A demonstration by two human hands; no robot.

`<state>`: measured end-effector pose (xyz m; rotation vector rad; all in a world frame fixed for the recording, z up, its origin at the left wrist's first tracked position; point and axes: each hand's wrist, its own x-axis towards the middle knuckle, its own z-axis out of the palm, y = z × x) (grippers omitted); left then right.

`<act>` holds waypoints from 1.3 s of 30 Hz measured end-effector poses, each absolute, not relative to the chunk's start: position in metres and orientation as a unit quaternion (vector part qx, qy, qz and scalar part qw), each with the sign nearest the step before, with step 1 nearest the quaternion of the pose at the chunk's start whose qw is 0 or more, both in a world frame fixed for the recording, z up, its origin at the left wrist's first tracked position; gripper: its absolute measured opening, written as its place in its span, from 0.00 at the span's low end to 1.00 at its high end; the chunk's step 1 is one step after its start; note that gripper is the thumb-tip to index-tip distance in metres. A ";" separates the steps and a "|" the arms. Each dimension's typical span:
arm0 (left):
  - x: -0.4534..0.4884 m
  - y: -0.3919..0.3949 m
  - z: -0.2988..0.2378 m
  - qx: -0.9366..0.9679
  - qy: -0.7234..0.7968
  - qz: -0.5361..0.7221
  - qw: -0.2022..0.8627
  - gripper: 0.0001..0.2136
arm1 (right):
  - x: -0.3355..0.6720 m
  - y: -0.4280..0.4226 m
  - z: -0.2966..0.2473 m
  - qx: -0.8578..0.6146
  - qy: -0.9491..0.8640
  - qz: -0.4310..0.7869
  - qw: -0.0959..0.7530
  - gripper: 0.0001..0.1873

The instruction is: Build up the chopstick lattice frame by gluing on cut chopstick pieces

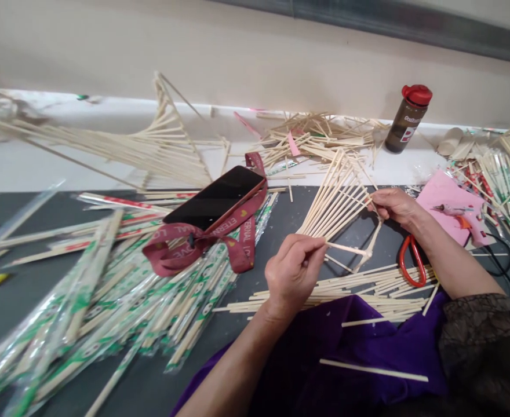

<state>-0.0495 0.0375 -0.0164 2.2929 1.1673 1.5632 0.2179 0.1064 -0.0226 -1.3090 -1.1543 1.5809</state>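
Between my two hands is a fan-shaped frame of wooden chopsticks (335, 200), its sticks joined side by side in a twisted row. My left hand (296, 266) is closed, pinching its near left corner with thumb and fingers. At the right side, my right hand (394, 205) grips the frame's edge between thumb and fingertips. Below the frame lie several loose chopsticks (368, 284) on the dark table. Two more chopsticks rest on the purple cloth (394, 347) over my lap.
A larger stick structure (168, 145) stands at the back left. Wrapped chopsticks (150, 313) and a phone (220, 197) with a red strap lie left. Red-handled scissors (412, 263), a glue gun (466, 217) on pink paper and a red-capped bottle (409, 119) are on the right.
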 end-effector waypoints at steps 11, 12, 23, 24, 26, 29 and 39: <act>-0.051 0.038 -0.021 0.757 0.390 0.519 0.075 0.04 | 0.213 0.104 -0.019 -0.505 -0.439 0.621 0.408 0.16; -0.051 0.038 -0.021 0.757 0.390 0.519 0.075 0.04 | 0.213 0.103 -0.018 -0.503 -0.434 0.623 0.413 0.16; -0.052 0.039 -0.020 0.759 0.399 0.510 0.069 0.04 | 0.211 0.100 -0.017 -0.498 -0.473 0.600 0.411 0.16; -0.052 0.039 -0.020 0.759 0.400 0.509 0.068 0.04 | 0.211 0.100 -0.018 -0.496 -0.478 0.599 0.407 0.16; -0.052 0.039 -0.021 0.760 0.402 0.507 0.068 0.03 | 0.211 0.101 -0.018 -0.498 -0.489 0.594 0.400 0.16; -0.053 0.039 -0.022 0.761 0.403 0.504 0.066 0.03 | 0.209 0.100 -0.016 -0.508 -0.491 0.587 0.396 0.17; -0.051 0.036 -0.020 0.758 0.402 0.507 0.082 0.04 | 0.211 0.098 -0.015 -0.514 -0.505 0.578 0.383 0.18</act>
